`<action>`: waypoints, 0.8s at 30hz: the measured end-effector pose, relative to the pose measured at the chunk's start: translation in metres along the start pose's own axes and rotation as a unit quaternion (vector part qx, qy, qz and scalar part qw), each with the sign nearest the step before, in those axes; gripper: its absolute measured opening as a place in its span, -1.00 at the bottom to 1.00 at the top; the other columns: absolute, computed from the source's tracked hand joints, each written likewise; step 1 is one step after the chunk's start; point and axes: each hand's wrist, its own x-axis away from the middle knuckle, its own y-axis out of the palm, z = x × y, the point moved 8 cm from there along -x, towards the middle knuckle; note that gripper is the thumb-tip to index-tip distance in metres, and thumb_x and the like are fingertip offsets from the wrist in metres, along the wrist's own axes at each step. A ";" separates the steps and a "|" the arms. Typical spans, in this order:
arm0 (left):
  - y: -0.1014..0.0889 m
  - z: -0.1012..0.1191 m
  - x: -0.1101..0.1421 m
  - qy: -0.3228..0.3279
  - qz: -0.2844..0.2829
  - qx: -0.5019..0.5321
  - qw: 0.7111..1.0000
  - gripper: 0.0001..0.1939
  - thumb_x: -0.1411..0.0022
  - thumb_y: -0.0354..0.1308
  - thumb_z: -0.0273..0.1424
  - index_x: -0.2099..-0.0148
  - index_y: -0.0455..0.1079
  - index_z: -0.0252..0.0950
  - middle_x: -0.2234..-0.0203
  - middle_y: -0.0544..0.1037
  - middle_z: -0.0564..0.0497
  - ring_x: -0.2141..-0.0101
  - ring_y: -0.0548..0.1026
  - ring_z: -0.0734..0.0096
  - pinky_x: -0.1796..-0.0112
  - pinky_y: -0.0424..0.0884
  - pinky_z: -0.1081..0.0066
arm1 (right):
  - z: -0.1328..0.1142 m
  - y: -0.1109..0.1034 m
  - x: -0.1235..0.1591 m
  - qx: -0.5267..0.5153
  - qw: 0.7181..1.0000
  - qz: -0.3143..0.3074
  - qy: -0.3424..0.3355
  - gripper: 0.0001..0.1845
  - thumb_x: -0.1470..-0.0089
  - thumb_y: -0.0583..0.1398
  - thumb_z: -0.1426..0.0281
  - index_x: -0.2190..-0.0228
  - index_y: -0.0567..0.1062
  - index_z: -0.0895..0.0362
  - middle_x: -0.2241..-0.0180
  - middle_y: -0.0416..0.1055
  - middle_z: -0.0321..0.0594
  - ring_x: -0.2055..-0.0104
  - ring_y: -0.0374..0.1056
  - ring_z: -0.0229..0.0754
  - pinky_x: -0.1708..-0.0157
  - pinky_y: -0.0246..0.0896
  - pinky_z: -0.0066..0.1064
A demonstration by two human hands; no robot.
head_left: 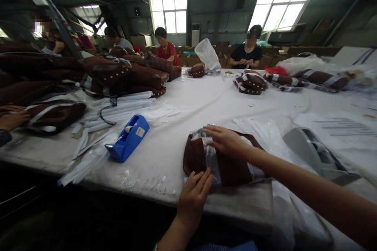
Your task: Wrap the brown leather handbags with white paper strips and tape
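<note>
"Where's the brown bag (232, 171) lying?"

"It's lying crosswise on the table (165, 160), long axis running left to right, just beyond my left hand (194, 196)."

"Is either hand gripping?"

"Neither is closing: my right hand (225, 141) is resting flat across its top, my left fingertips are touching the clear strip (211, 159) at its near side."

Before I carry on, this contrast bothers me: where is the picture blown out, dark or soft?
Head view: windows blown out; area below the table nearly black. Also head view: wide-angle stretch toward edges; front-centre brown bag slightly soft.
</note>
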 end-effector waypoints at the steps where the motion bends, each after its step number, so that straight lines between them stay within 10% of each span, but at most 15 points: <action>1: 0.001 0.000 0.000 0.003 -0.001 -0.004 1.000 -0.56 -0.36 0.04 -0.56 -0.25 0.32 -0.20 -0.14 0.49 0.03 -0.01 0.51 0.31 -0.10 0.47 0.18 | -0.015 0.010 0.012 -0.002 1.000 0.000 -0.028 -0.34 -0.26 0.12 0.07 -0.28 0.24 0.09 -0.30 0.19 -0.07 -0.34 0.09 0.05 -0.29 0.04 -0.08; 7: 0.000 0.005 -0.005 0.011 -0.025 -0.011 1.000 -0.51 -0.32 0.01 -0.63 -0.25 0.32 -0.23 -0.13 0.49 0.01 0.00 0.52 0.27 -0.09 0.48 0.15 | -0.018 0.038 0.016 0.000 1.000 -0.010 0.023 -0.19 -0.23 0.11 -0.02 -0.31 0.15 0.21 -0.32 0.11 0.09 -0.38 -0.01 0.17 -0.32 -0.14 0.15; 14: -0.027 -0.035 -0.024 -0.163 -0.042 0.176 0.970 -0.68 -0.35 0.10 -0.36 -0.13 0.40 -0.14 -0.13 0.49 -0.04 -0.11 0.46 0.26 -0.11 0.45 0.16 | 0.109 -0.020 0.087 -0.051 0.951 0.115 0.281 -0.32 -0.22 0.11 0.03 -0.24 0.29 0.13 -0.30 0.18 0.03 -0.36 0.05 0.12 -0.32 -0.06 0.01; 19: 0.013 -0.106 -0.030 -0.409 -0.038 0.255 0.875 -0.49 -0.43 0.00 -0.25 -0.34 0.15 -0.28 -0.19 0.41 -0.25 -0.14 0.44 0.21 0.05 0.55 0.29 | 0.166 0.007 0.169 -0.247 0.815 0.115 0.512 -0.26 0.00 0.27 -0.05 -0.14 0.42 0.04 -0.21 0.34 -0.07 -0.28 0.19 0.20 -0.31 0.01 0.03; 24: 0.029 -0.107 -0.037 -0.435 -0.039 0.501 0.747 -0.27 -0.32 0.17 -0.31 -0.43 -0.06 -0.19 -0.30 0.26 -0.19 -0.23 0.32 0.17 -0.17 0.35 0.20 | 0.137 0.007 0.182 -0.374 0.772 0.167 0.486 0.03 0.07 0.34 -0.06 -0.33 0.11 -0.08 -0.21 0.33 -0.11 -0.30 0.16 0.16 -0.29 0.05 0.01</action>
